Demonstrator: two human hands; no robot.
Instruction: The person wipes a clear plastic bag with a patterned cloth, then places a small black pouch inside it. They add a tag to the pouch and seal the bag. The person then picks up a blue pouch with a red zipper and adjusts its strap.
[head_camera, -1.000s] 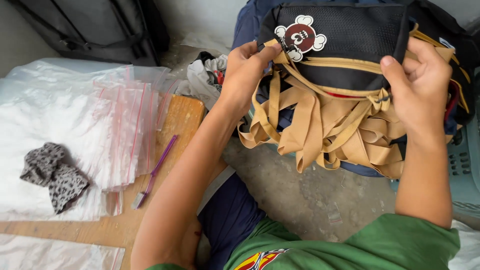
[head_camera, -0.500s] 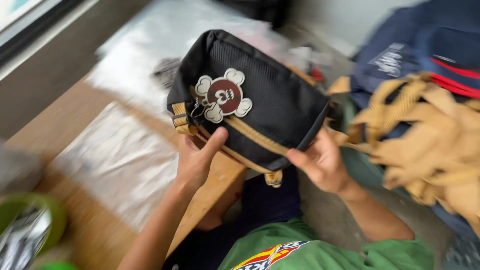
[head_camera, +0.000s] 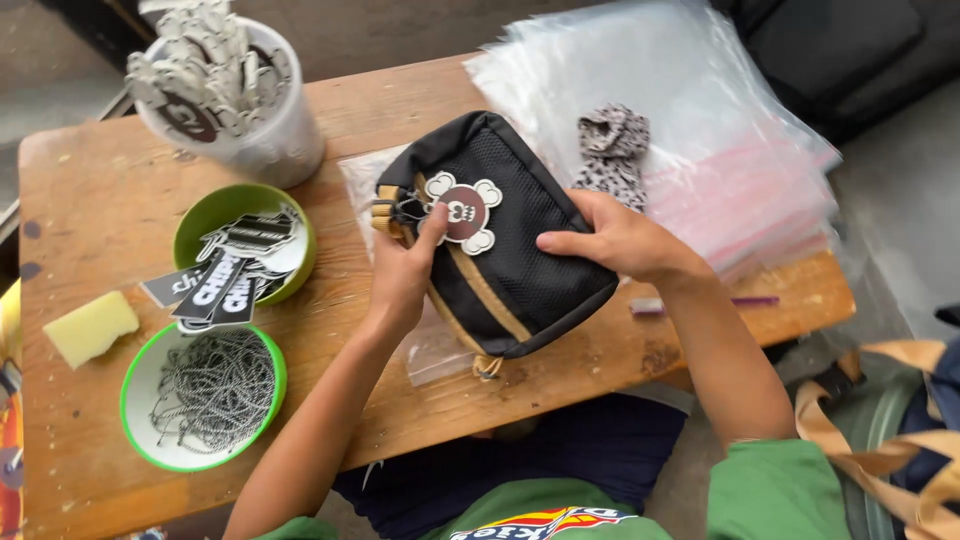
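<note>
Both hands are closed on a black mesh pouch (head_camera: 500, 250) at frame centre over the wooden table (head_camera: 90, 200), the left hand (head_camera: 400, 280) pinching near its round tag (head_camera: 462, 213), the right hand (head_camera: 615, 240) gripping its upper edge; it is judged soft, light, best held by the padded sides.

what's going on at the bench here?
A person seated at a low wooden table holds a black pouch with tan trim in both hands. The left hand pinches near the zipper end by a round flower-edged tag; the right hand steadies the pouch's far side. The pouch sits over a clear plastic bag. Nearby are a stack of zip bags, a green bowl of ball chains, another green bowl of stickers, and a tub of tags.
</note>
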